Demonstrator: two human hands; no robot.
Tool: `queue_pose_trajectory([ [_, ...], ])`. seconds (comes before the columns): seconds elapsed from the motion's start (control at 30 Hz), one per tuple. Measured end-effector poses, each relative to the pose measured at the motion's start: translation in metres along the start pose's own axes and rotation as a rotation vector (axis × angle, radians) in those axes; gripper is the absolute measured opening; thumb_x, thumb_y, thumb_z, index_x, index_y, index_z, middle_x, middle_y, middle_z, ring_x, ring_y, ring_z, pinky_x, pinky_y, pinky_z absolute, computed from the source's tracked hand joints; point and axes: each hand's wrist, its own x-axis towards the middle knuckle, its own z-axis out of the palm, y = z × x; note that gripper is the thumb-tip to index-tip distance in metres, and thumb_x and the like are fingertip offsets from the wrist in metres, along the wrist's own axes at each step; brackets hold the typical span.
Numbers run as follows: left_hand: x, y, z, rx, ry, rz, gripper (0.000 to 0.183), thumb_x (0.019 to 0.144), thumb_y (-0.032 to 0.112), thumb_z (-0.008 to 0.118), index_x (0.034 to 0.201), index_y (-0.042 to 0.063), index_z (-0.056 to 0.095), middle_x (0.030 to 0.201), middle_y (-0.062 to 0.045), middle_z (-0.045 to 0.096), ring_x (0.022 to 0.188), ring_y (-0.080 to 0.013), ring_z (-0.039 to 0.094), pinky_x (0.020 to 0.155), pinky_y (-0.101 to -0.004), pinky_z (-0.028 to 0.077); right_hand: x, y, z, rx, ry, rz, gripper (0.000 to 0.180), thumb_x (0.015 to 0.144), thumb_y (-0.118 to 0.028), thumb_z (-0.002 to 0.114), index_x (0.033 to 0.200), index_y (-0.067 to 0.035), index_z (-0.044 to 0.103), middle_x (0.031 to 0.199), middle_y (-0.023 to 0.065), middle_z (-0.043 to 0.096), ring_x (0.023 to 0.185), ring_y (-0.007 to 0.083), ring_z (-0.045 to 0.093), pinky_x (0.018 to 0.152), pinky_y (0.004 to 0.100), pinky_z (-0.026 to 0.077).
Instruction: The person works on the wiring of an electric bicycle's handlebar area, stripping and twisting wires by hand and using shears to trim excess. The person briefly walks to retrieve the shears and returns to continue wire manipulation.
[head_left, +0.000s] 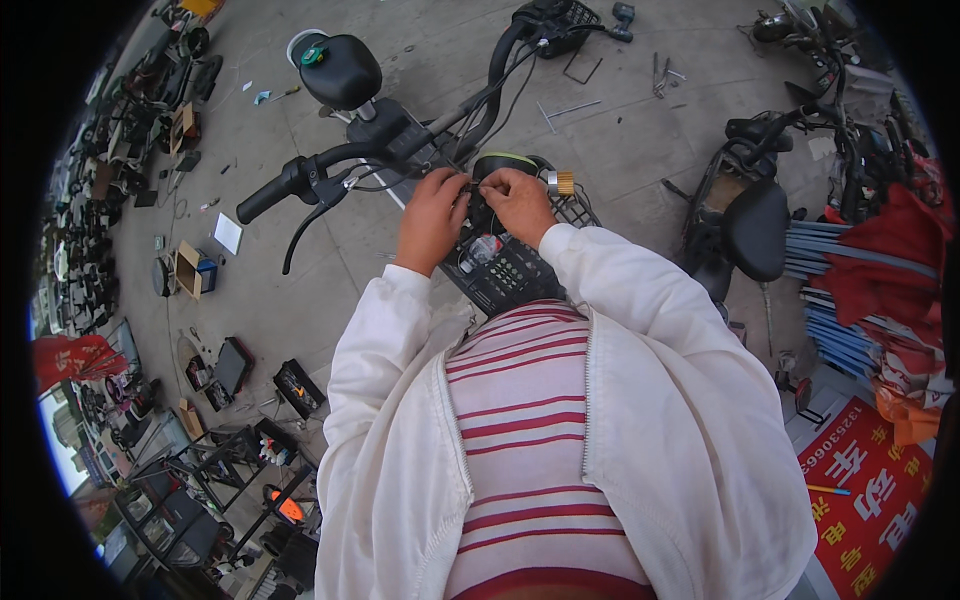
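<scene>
In front of me stands an electric bike, its handlebar stretching left and away from me. My left hand and my right hand meet at the bike's front. Their thumbs and fingertips pinch thin dark wiring, partly hidden by the fingers. Just beyond the right hand is a round black part with a green rim, perhaps the headlight. A gold ribbed cylinder sits to its right. Below the hands, a black plastic basket holds a clear plastic bottle.
The bike's black saddle carries a green tape measure. A T-handle wrench and a cordless drill lie on the concrete. Another bike and bundled red flags stand right. Open toolboxes lie lower left.
</scene>
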Motion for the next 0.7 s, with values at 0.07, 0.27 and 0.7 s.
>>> queue_pose_trajectory([
  [0.07,0.002,-0.001,0.000,-0.023,0.004,-0.005,0.028,0.079,0.004,0.069,0.107,0.005,0.065,0.112,-0.014,0.062,0.100,-0.0337,0.060,0.085,-0.0396,0.050,0.003,0.002,-0.001,0.001,-0.013,-0.011,0.015,0.083,-0.016,0.067,0.090,-0.003,0.068,0.088,0.0152,0.067,0.080,0.0303,0.065,0.073,0.0386,0.050],
  [0.27,0.002,-0.008,0.008,-0.135,0.045,-0.135,0.026,0.081,0.003,0.069,0.106,0.004,0.066,0.099,-0.012,0.067,0.089,-0.0271,0.065,0.077,-0.0329,0.051,0.013,0.007,-0.002,0.079,-0.129,0.125,0.015,0.083,-0.016,0.067,0.087,-0.002,0.070,0.079,0.0145,0.068,0.072,0.0258,0.065,0.069,0.0337,0.049],
  [0.7,0.005,-0.007,0.004,-0.224,0.022,-0.334,0.023,0.081,0.009,0.070,0.104,0.005,0.069,0.092,-0.011,0.070,0.079,-0.0195,0.066,0.072,-0.0294,0.051,0.007,0.009,-0.022,0.051,-0.074,0.091,0.025,0.084,-0.024,0.068,0.093,-0.001,0.067,0.079,0.0110,0.067,0.072,0.0229,0.064,0.070,0.0348,0.049],
])
